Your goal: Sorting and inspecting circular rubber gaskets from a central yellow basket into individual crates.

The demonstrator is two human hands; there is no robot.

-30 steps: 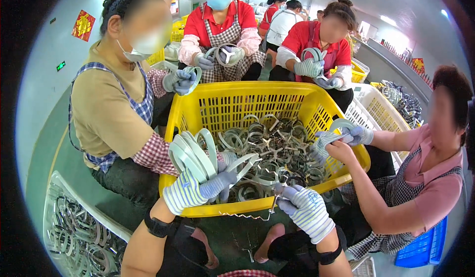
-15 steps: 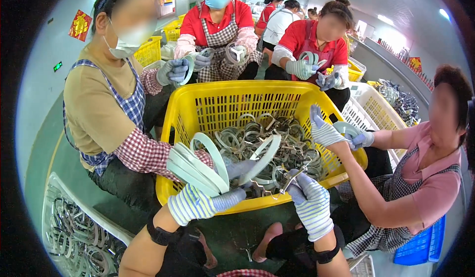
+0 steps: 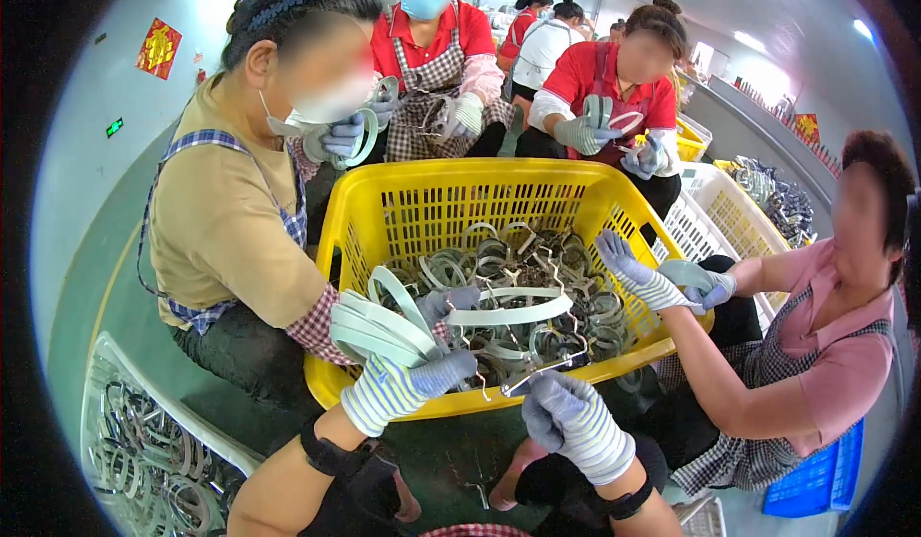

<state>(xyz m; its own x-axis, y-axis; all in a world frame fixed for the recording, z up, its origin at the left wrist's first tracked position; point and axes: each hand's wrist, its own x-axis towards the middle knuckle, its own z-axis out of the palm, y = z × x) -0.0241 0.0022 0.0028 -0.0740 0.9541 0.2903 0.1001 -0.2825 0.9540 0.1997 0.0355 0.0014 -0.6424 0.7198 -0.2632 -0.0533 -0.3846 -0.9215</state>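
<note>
My left hand [image 3: 398, 388], in a striped grey-tipped glove, is closed around a fanned bunch of pale green curved bands [image 3: 379, 331] in front of the basket. My right hand [image 3: 580, 422], gloved alike, pinches a thin bent metal bracket [image 3: 542, 372] at the basket's near rim. Behind my bunch, the gloved hand of the co-worker on the left [image 3: 451, 300] reaches over the basket beside a single pale band [image 3: 513, 310]. The yellow basket [image 3: 460, 174] holds a tangle of pale rings and metal brackets [image 3: 508, 268].
Co-workers sit around the basket, holding pale rings. The co-worker on the right has an open hand [image 3: 643, 273] over the rim. A white crate of metal parts [image 3: 158, 393] stands lower left; white crates [image 3: 715, 215] and a blue crate [image 3: 815, 475] are on the right.
My right hand has moved left and slightly down with the bracket, closer to my left hand. The left co-worker has leaned inward, and the single band has turned more level.
</note>
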